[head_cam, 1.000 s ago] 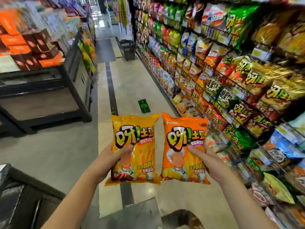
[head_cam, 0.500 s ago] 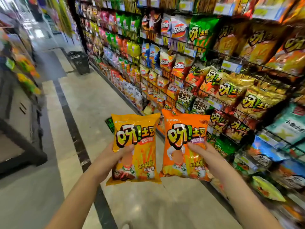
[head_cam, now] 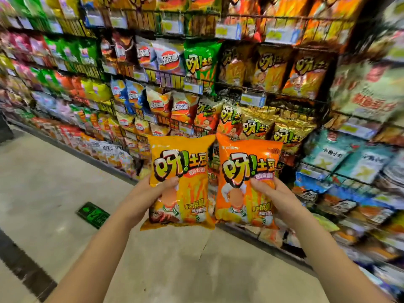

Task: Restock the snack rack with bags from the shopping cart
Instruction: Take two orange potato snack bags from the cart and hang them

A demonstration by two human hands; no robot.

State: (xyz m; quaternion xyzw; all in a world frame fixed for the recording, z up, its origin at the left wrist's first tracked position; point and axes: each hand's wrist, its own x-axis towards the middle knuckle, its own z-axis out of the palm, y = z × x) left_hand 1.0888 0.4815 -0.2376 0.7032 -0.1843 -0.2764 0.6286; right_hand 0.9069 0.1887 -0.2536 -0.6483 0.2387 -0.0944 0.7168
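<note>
Before the snack rack (head_cam: 282, 27), two bags are held upright side by side, edges touching; the left hand (head_cam: 150, 197) grips the left bag (head_cam: 181, 182); the right hand (head_cam: 273, 193) grips the right bag (head_cam: 244, 184); a floor sign (head_cam: 93, 214) lies left of the rack's foot.

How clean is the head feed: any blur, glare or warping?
Head view: the yellow bag in the left hand and the orange bag in the right hand read sharp; the snack rack behind smears with blur, worst at the edges; wide-angle warping bows its shelf lines; only slight sheen on the orange bag.
</note>
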